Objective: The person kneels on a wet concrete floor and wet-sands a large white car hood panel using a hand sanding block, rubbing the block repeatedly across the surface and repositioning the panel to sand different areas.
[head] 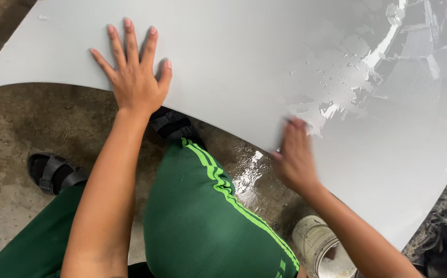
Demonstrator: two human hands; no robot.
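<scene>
A big, curved, pale grey metal panel [264,62] fills the view from 9 to 3 o'clock, wet and shiny at 2 o'clock. The left hand [133,77] lies flat on it at 11 o'clock, fingers spread wide. The blurred right hand [295,157] presses its near edge at 5 o'clock; I cannot tell its grip.

Dark green trousers [203,221] with bright green side stripes, black strapped sandals [54,172].

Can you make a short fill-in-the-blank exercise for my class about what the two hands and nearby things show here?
1. The left hand lies flat with fingers ____ on the grey panel.
2. The right hand looks ____ from motion.
3. The panel's right part shines because it is ____.
4. A ____ bucket stands below the right forearm.

Missing words: spread; blurred; wet; white
</scene>
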